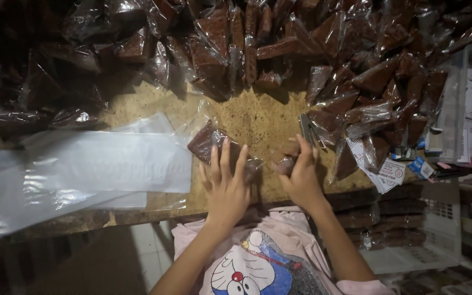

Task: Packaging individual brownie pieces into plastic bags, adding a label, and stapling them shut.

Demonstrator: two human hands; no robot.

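Brown wedge-shaped cake in clear plastic wrap (214, 143) is pinned flat at frame centre under the open left hand (226, 188); the right hand (301, 175) is closed on a second wrapped brown piece (284, 159), steadying it.

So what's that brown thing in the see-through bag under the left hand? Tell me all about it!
The dark brown slab in a clear plastic bag looks like a flat, roughly triangular piece of something dense. Its shiny wrapper is crinkled and catches the light. It lies flat on the speckled wooden table, near the front edge, beside the stack of empty clear plastic bags. The left hand rests on its near end, fingers spread over it.
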